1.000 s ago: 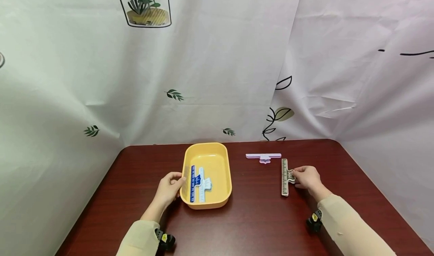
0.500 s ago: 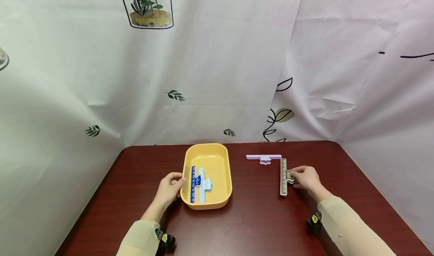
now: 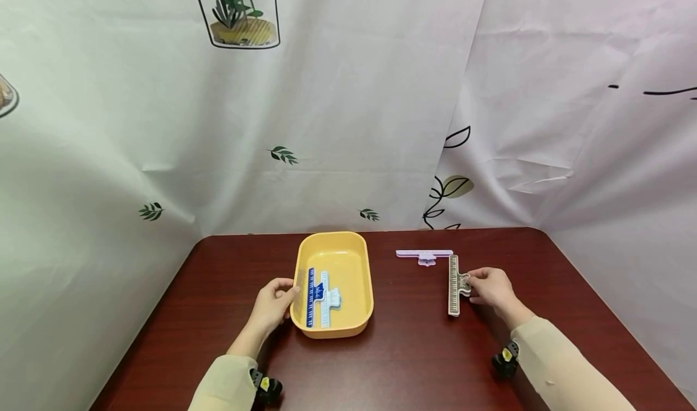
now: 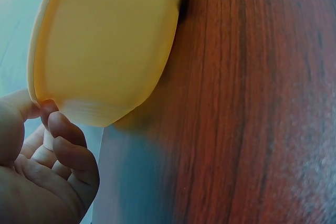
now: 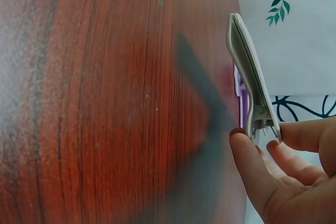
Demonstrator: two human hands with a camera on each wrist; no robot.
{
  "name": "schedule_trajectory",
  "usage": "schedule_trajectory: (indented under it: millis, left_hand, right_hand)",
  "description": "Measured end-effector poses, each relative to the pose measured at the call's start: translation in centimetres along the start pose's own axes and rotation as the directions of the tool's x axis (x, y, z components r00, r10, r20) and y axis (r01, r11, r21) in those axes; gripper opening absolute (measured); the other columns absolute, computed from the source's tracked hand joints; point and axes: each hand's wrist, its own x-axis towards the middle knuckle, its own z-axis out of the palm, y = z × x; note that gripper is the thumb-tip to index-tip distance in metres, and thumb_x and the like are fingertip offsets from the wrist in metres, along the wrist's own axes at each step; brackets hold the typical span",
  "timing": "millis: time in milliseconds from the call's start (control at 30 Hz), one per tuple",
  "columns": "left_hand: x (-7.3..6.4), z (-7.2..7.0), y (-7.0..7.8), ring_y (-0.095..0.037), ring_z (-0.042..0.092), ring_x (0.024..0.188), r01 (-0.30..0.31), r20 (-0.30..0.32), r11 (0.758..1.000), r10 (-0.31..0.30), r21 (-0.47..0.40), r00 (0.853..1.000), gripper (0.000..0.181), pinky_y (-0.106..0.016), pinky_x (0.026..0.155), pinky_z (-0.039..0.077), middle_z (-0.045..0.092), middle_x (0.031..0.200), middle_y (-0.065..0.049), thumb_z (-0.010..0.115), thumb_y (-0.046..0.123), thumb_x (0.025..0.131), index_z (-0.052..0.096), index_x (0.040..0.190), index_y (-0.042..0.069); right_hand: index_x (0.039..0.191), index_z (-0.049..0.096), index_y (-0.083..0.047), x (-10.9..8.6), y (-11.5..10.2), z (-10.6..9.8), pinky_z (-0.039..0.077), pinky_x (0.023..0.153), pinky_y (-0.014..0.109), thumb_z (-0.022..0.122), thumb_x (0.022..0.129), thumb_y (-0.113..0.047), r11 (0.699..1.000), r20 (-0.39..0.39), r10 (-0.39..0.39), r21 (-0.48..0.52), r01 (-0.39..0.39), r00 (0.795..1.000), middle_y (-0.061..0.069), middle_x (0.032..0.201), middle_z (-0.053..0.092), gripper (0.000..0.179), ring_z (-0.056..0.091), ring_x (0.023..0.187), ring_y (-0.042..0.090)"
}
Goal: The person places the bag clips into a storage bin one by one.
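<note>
My left hand (image 3: 272, 305) pinches the left rim of a yellow tray (image 3: 360, 290), thumb over the rim and fingers curled beneath it. Inside the tray lie a dark blue ruler clip (image 3: 311, 299) and a light blue ruler clip (image 3: 326, 302), side by side. At the right, my right hand (image 3: 492, 289) pinches the handle of a grey-beige ruler clip (image 3: 454, 287) between thumb and finger. The right wrist view shows this clip (image 5: 247, 66) held above the table, its shadow below. Just behind it lies a pale purple ruler clip (image 3: 425, 254).
A dark red wooden table (image 3: 403, 362) carries everything. White patterned cloth (image 3: 348, 108) hangs behind its back edge and at both sides. Black cameras (image 3: 265, 387) are strapped to both wrists.
The grey-beige clip in my right hand has shifted slightly left, its upper end now by the purple clip's right end. The left hand and tray hold still; the view tilts slightly.
</note>
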Motion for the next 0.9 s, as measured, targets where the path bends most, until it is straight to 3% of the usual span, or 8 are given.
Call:
schedule_trajectory:
  millis: [667, 900]
  left_hand:
    - [0.19, -0.02, 0.31, -0.012, 0.045, 0.043, -0.025, 0.010, 1.000, 0.025, -0.009, 1.000, 0.030, -0.023, 0.039, 0.035, 0.047, 0.055, 0.000, 0.061, 0.016, 0.090, 0.054, 0.113, -0.001]
    - [-0.18, -0.06, 0.14, -0.013, 0.046, 0.044, 0.002, 0.010, 1.000, -0.002, 0.007, 1.000, 0.030, -0.025, 0.041, 0.036, 0.048, 0.056, -0.001, 0.061, 0.017, 0.090, 0.055, 0.114, 0.001]
  right_hand:
    - [0.116, 0.050, 0.020, -0.07, -0.79, 0.19, 0.057, 0.058, 0.029, 0.051, 0.092, -0.004, 0.999, 0.017, -0.044, 0.027, 0.043, 0.999, 0.005, 0.081, 0.063, 0.034, 0.063, 0.066, 0.008]
    - [0.112, 0.053, 0.018, -0.29, -0.45, 0.61, 0.058, 0.059, 0.031, 0.052, 0.091, -0.005, 0.999, 0.011, -0.042, 0.011, 0.042, 0.999, 0.007, 0.081, 0.062, 0.031, 0.063, 0.065, 0.009]
